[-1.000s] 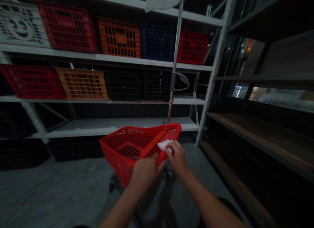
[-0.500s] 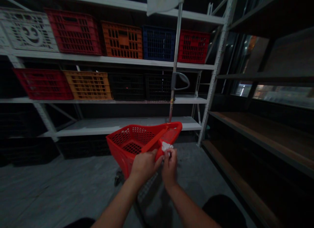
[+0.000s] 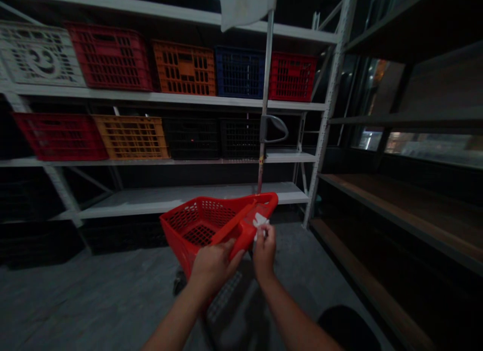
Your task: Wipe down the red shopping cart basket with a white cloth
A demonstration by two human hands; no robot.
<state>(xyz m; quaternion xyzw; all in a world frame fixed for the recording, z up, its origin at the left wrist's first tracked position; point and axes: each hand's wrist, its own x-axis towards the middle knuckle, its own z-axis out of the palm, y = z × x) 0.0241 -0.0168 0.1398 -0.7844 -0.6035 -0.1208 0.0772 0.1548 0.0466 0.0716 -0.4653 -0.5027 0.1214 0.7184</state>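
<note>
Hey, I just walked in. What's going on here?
A person is at a red shopping cart. The left hand grips its handle, while the right hand pinches a crumpled white cloth or tissue close beside it. Behind, colourful crates sit on white shelves.

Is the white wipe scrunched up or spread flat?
Scrunched up: the white wipe pokes crumpled from the right hand, its edges uneven.

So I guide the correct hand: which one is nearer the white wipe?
Right. The right hand holds the white wipe; the left hand is farther off, to the wipe's left, gripping the red cart handle.
</note>
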